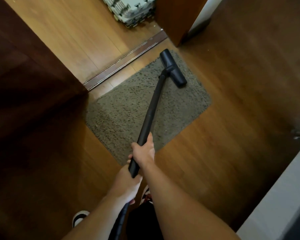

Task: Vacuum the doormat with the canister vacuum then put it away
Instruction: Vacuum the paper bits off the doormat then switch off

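Observation:
A grey-brown shaggy doormat (128, 108) lies on the wooden floor in front of a door threshold. The black vacuum floor head (173, 68) rests on the mat's far right corner. Its black wand (152, 108) runs back toward me. My right hand (144, 149) grips the wand higher up, and my left hand (126, 184) grips the handle end just below it. The black ribbed hose (119, 220) drops from the handle between my arms. The canister itself is out of view.
A dark wooden door (24, 75) stands on the left. A metal threshold strip (126, 59) crosses beyond the mat. Stacked grey foam tiles (132, 11) lie past it. A wooden door edge (177, 19) stands at the top right, a white ledge (284, 196) at the right. My shoe (80, 217) shows at the bottom.

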Demonstrator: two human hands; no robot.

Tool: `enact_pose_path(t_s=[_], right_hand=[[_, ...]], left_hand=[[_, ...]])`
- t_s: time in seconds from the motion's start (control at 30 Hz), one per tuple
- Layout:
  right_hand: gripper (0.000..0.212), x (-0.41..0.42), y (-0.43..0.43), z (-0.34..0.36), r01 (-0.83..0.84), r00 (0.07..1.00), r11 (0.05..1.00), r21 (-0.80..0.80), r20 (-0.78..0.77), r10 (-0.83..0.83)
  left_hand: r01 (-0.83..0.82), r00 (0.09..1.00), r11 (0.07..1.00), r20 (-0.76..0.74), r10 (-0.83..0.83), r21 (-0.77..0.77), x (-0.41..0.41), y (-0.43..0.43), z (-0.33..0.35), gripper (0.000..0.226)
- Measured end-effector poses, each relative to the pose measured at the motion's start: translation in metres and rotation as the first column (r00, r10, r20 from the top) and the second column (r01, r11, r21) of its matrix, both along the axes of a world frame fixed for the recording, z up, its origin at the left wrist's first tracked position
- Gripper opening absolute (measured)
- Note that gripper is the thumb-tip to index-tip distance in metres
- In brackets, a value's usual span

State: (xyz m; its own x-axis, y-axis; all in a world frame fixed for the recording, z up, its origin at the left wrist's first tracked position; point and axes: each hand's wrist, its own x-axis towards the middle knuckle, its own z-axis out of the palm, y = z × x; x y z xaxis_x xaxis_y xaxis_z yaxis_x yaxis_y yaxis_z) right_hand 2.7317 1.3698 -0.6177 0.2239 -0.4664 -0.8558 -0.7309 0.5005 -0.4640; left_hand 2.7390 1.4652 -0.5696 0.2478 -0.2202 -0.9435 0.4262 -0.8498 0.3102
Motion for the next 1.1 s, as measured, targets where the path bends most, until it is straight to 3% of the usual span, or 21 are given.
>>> enact_pose_path(t_s=[0.43, 1.1], right_hand=[[0.080, -0.011, -0.013, 0.002, 0.030, 1.000, 1.000, -0.008, 0.005, -0.030], [0.087, -0.015, 0.194, 0.026, 0.054, 0.999, 0.996, 0.073, -0.001, -0.054]], left_hand=[[-0.075, 0.996, 0.996, -0.052, 0.073, -0.040, -0.013, -0.010, -0.012, 0.010], [0.119, 0.993, 0.993, 0.003, -0.119, 0.025, -0.006, 0.202, 0.017, 0.008]])
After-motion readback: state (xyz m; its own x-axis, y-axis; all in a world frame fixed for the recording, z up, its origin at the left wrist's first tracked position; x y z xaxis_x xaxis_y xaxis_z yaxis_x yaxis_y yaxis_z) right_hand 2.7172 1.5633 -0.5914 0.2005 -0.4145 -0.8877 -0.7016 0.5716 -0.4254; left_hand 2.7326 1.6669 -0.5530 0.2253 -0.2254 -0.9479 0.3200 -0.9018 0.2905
